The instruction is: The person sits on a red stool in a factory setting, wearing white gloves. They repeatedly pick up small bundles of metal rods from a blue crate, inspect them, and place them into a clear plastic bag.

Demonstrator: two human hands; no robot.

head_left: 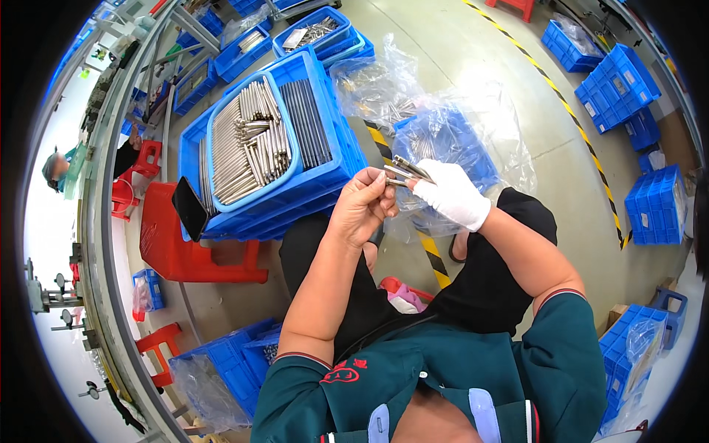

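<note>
My right hand (pixel 452 198), in a white glove, is closed around several thin metal rods (pixel 410 167) that stick out toward the left. My bare left hand (pixel 362 207) pinches the end of one metal rod (pixel 396 182) between thumb and fingers, close beside the glove. To the left, a light-blue tray (pixel 296 140) full of similar silvery rods (pixel 247 144) rests in a large blue crate (pixel 284 207). Darker rods (pixel 306 122) stand in a row along the tray's right side. Just beyond my gloved hand is a blue bin (pixel 476 151) lined with clear plastic.
A black flat panel (pixel 190 210) leans at the crate's near-left corner, above a red stool (pixel 166 236). Clear plastic bags (pixel 380 81) spread behind the bin. Blue crates (pixel 653 203) stack at the right, past striped floor tape (pixel 569 114). Another person (pixel 55 170) is at far left.
</note>
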